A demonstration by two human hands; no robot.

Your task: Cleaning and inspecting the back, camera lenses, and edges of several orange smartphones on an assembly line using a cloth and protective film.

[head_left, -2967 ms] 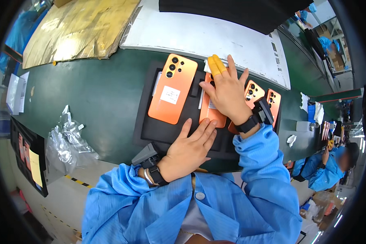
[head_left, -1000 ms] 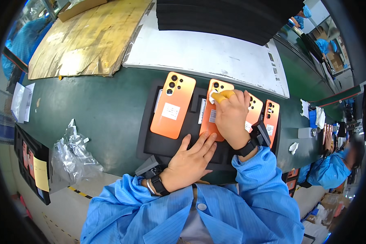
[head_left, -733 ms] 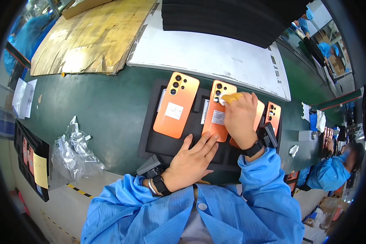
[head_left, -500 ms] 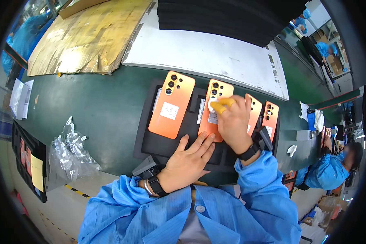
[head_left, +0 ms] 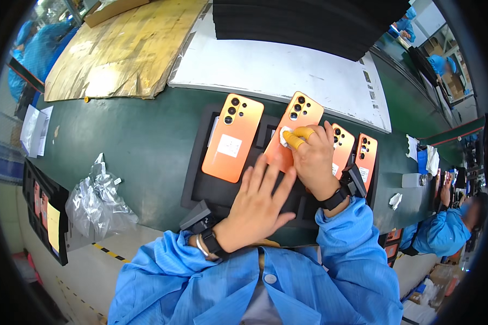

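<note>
Four orange phones would exceed my count, so several orange phones lie back up in a black foam tray [head_left: 194, 187]. My right hand [head_left: 315, 168], with yellow finger cots, pinches a small white wipe [head_left: 284, 137] against the back of the second phone [head_left: 308, 112], below its camera lenses. That phone lies slanted, its top end past the tray's far edge. My left hand [head_left: 259, 203] is open with fingers spread, the fingertips at the same phone's lower end. To the left lies a phone [head_left: 234, 132] with a white label. Two more phones, the nearer one [head_left: 340, 143] partly behind my right hand, lie at right.
A clear plastic bag [head_left: 100, 203] lies at the green table's left edge, near a dark tray of phones [head_left: 43, 208]. A white board [head_left: 276, 81] and yellowed sheet [head_left: 116, 51] lie behind. At right are a crumpled white wipe [head_left: 395, 201] and a co-worker in blue [head_left: 442, 230].
The second phone has shifted away from me and slants more to the right. The wipe is now lower on its back. My left hand has moved slightly forward, fingers wider apart.
</note>
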